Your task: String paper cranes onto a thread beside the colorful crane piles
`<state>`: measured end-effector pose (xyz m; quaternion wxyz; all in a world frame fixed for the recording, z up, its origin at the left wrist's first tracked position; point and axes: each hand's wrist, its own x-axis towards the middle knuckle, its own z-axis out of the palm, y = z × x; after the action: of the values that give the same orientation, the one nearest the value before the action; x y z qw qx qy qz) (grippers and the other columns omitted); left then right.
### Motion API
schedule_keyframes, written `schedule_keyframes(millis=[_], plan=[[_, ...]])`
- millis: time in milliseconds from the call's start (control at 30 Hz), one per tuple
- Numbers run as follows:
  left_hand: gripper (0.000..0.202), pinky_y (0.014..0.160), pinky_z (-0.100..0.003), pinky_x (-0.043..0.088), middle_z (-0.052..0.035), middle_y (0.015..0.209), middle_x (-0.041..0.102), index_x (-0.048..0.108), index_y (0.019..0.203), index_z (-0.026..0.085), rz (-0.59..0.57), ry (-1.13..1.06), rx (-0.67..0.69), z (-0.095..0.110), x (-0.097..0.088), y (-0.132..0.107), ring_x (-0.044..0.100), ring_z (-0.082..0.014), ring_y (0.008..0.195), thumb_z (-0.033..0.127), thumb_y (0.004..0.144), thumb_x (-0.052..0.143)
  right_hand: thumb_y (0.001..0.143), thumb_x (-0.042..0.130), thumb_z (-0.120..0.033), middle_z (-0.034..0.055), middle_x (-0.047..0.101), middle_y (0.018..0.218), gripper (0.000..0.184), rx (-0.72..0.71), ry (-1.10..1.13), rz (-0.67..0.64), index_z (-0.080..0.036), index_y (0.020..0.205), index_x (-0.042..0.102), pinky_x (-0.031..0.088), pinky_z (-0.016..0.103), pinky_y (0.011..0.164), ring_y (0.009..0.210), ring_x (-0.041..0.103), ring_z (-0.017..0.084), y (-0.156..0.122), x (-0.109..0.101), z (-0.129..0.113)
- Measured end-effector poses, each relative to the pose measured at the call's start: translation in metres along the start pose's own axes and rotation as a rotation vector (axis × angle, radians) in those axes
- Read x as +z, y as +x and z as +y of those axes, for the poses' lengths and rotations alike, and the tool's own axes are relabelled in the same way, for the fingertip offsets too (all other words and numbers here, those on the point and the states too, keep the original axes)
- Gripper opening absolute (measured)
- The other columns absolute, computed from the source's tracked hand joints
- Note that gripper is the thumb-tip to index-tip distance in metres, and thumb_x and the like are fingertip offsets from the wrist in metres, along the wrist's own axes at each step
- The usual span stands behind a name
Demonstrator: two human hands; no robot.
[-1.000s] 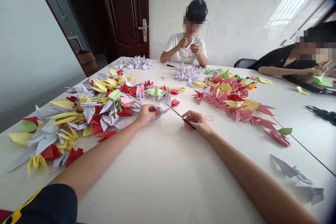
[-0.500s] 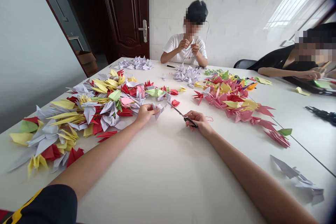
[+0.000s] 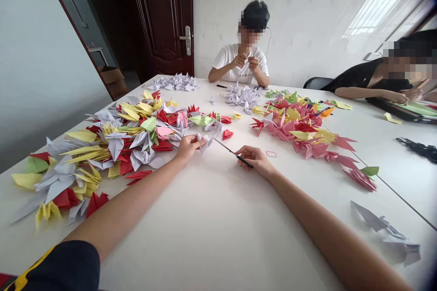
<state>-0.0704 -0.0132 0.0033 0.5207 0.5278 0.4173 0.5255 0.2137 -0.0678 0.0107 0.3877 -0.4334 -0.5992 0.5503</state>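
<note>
Between the fingertips of my left hand (image 3: 189, 147) is a small folded white paper crane (image 3: 205, 147), held just above the table. My right hand (image 3: 255, 159) is wrapped round the dark handles of a pair of scissors (image 3: 226, 147). Their thin blades point up and left, with the tips close to the right side of the crane; whether they touch it I cannot tell. The blades look closed together. Just beyond the scissors lies a small red folded paper piece (image 3: 227, 134).
A large heap of coloured paper cranes (image 3: 116, 145) spreads on the left, and a pink, red and yellow heap (image 3: 300, 127) on the right. White cranes (image 3: 244, 96) lie farther back. Two people sit across the white table (image 3: 191, 236). A grey-white folded piece (image 3: 387, 232) rests at right.
The scissors have swung a little left and down, and their blades have come together. The white crane has turned slightly in my left hand.
</note>
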Motion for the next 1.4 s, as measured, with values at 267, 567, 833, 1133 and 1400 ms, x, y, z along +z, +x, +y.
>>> schedule_keyframes(millis=[267,567,833,1133,1400], plan=[[0.078,0.073,-0.031,0.05,-0.0097,0.089,0.074,0.079,0.087,0.014,-0.005,0.117,0.044,-0.0075,-0.0006,0.0051,0.067,-0.0267,0.082,0.079,0.047,0.095,0.068,0.081,-0.037,0.0026,0.067,0.07,0.041,-0.004,-0.002,-0.009,-0.014,0.101,0.07,0.047,0.021,0.045,0.062,0.062,0.014,0.0007,-0.0017,0.0021],[0.074,0.075,-0.032,0.057,-0.0112,0.09,0.074,0.079,0.087,0.013,-0.042,0.057,0.026,-0.0078,-0.0007,0.0043,0.069,-0.0265,0.084,0.074,0.05,0.097,0.068,0.079,-0.037,0.0028,0.067,0.07,0.044,0.016,-0.049,-0.033,-0.013,0.103,0.07,0.046,0.021,0.045,0.059,0.059,0.012,-0.0008,0.0009,-0.0023],[0.077,0.089,-0.039,0.059,-0.0123,0.1,0.076,0.082,0.099,0.013,-0.039,0.038,0.035,-0.0063,-0.0009,0.0044,0.071,-0.031,0.097,0.064,0.045,0.102,0.067,0.078,-0.037,0.0029,0.068,0.071,0.044,0.016,-0.049,-0.041,-0.012,0.102,0.069,0.044,0.02,0.044,0.055,0.055,0.01,-0.0009,0.0025,-0.0034],[0.069,0.075,-0.033,0.058,-0.0109,0.093,0.075,0.082,0.102,0.014,-0.048,0.071,0.036,-0.0048,-0.0014,0.0015,0.07,-0.0258,0.083,0.056,0.051,0.101,0.065,0.08,-0.038,0.0027,0.068,0.072,0.045,0.051,-0.073,-0.035,-0.013,0.101,0.069,0.044,0.02,0.045,0.055,0.056,0.009,-0.0017,0.0047,-0.0057],[0.067,0.079,-0.032,0.054,-0.0109,0.092,0.075,0.081,0.109,0.013,-0.067,0.066,0.042,-0.0089,-0.0032,0.0033,0.069,-0.0252,0.085,0.049,0.055,0.098,0.065,0.08,-0.038,0.0029,0.067,0.07,0.045,0.024,-0.021,-0.003,-0.013,0.101,0.069,0.045,0.021,0.044,0.06,0.06,0.013,-0.0014,0.0025,-0.0044]])
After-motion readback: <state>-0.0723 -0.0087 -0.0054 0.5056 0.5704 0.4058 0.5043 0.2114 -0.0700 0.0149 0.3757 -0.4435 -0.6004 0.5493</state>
